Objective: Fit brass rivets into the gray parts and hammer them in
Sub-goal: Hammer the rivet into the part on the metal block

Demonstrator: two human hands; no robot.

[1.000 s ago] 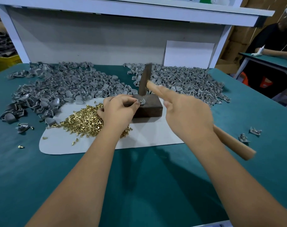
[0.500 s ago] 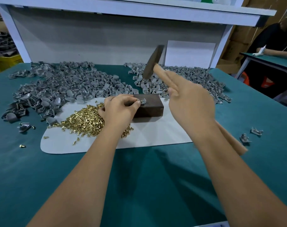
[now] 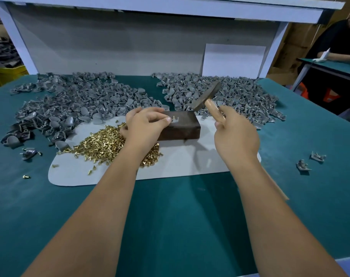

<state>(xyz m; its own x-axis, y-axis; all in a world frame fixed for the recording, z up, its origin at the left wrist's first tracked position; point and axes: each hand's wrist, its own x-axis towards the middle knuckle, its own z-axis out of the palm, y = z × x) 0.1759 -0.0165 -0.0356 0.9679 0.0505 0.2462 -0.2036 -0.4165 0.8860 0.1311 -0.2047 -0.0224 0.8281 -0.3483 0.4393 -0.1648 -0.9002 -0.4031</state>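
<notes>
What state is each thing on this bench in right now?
hammer: raised, gripped by right hand.
gray part: on dark block, steadied by left hand.
brass rivet: upright in that part.
loose rivets: heaped on white mat.

A small gray part (image 3: pixel 175 120) lay on top of a dark block, with one brass rivet (image 3: pixel 173 117) standing upright in it. A loose heap of brass rivets (image 3: pixel 104 144) spread across a pale mat. Two large piles of gray parts (image 3: pixel 78 104) covered the far side of the bench.
</notes>
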